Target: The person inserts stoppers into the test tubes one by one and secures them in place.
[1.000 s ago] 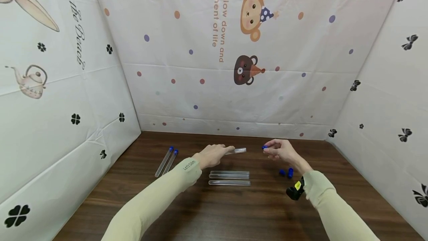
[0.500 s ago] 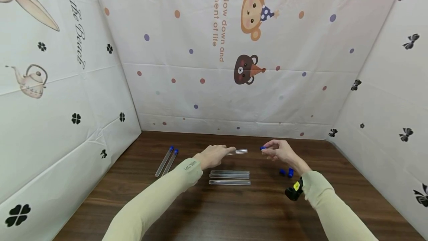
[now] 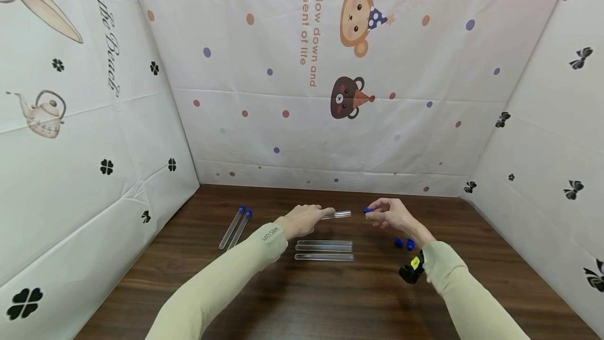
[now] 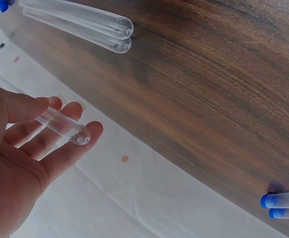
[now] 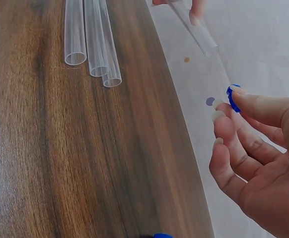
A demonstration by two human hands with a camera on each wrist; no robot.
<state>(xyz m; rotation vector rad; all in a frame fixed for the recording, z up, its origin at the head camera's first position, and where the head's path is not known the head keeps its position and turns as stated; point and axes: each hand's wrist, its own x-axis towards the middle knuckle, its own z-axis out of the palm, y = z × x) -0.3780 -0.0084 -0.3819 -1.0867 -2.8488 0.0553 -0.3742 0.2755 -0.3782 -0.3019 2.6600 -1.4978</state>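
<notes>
My left hand [image 3: 304, 220] pinches a clear test tube [image 4: 60, 124] between thumb and fingers; its rounded end shows in the left wrist view. The tube's open end [image 5: 206, 43] points toward my right hand [image 3: 395, 215]. Between the thumb and fingertips of that right hand is a small blue cap [image 5: 234, 98], a short gap away from the tube's mouth. Several uncapped test tubes [image 3: 324, 257] lie side by side on the table in front of the hands. Two more blue caps [image 3: 410, 244] rest on the table below the right hand.
Two test tubes with blue caps [image 3: 241, 224] lie at the left on the dark wooden table [image 3: 302, 303]. Printed white cloth [image 3: 283, 130] walls in the back and both sides. A black wrist camera [image 3: 412, 271] hangs under the right wrist.
My right hand has moved slightly left with the blue cap, narrowing the gap to the tube. The left hand has shifted a little to the right, still holding its tube.
</notes>
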